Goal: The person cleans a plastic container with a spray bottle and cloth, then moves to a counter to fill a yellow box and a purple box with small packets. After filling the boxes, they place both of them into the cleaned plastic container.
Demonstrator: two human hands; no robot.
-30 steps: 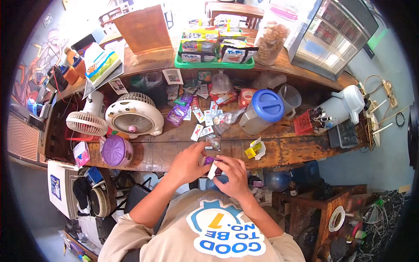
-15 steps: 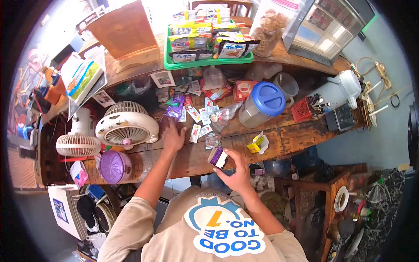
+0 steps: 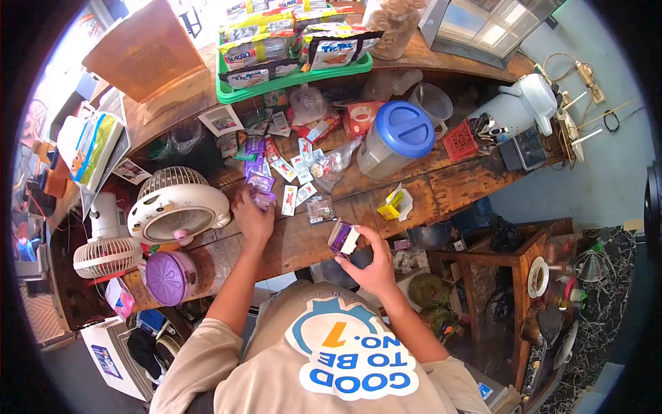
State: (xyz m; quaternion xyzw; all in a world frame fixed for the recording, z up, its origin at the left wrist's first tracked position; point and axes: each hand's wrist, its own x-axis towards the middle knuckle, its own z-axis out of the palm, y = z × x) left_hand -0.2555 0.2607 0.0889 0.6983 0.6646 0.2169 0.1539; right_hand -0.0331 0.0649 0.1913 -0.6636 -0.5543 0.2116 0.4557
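Long wooden counter (image 3: 427, 200) crowded with goods. On it, left of the blue-lidded jug (image 3: 392, 140), a white fan (image 3: 178, 208) lying face up. Between fan and jug, scattered sachets (image 3: 293, 165). Left hand (image 3: 252, 219) just beside the fan, fingers closed on purple sachets (image 3: 258, 186). Right hand (image 3: 369, 265) below the jug at the counter's near edge, pinching a small open box (image 3: 343, 237), purple inside, flap up.

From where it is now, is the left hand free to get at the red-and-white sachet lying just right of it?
Probably yes. The left hand already grips purple sachets, but the red-and-white sachet lies flat on the counter right beside it, nothing between. Its fingers are partly occupied, though.
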